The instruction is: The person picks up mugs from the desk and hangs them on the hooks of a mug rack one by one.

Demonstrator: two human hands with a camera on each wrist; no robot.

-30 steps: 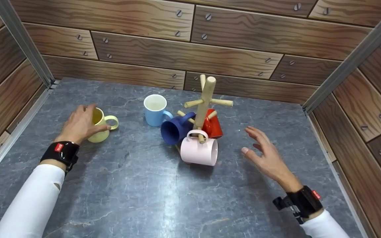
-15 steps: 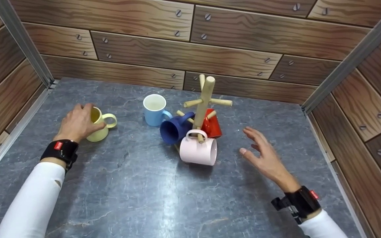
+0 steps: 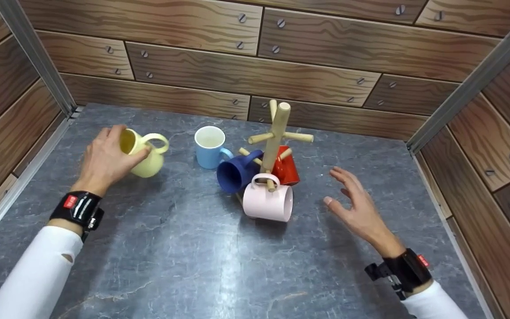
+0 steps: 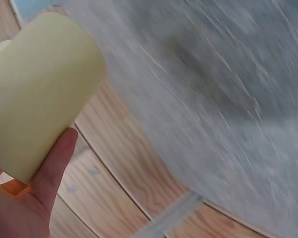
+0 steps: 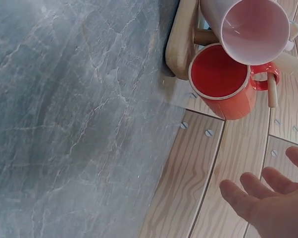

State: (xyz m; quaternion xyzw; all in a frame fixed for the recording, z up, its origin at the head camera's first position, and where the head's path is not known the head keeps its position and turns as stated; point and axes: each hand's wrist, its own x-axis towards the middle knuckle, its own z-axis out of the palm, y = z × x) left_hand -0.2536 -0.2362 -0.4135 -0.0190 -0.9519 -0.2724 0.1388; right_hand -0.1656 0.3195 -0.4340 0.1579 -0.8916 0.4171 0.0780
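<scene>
My left hand (image 3: 109,159) grips a yellow mug (image 3: 148,161) by its rim side, and the mug is tilted with its handle pointing right. In the left wrist view the yellow mug (image 4: 45,89) hangs above the grey surface, a finger along its wall. My right hand (image 3: 359,210) is held in the air right of the wooden mug tree (image 3: 272,141), fingers spread and holding nothing. On the tree's lower pegs hang a pink mug (image 3: 266,203), a dark blue mug (image 3: 233,175) and a red mug (image 3: 287,166). The right wrist view shows the red mug (image 5: 228,84) behind the pink mug (image 5: 255,32).
A light blue mug (image 3: 209,150) stands upright left of the tree, its handle close to the dark blue mug. Upper pegs (image 3: 298,137) of the tree carry no mugs. Wood-patterned walls (image 3: 193,62) enclose the grey marbled table (image 3: 184,266) at the back and sides.
My left hand has raised the yellow mug off the table and tilted it, shifting it slightly right. The right hand and the other mugs have stayed about where they were.
</scene>
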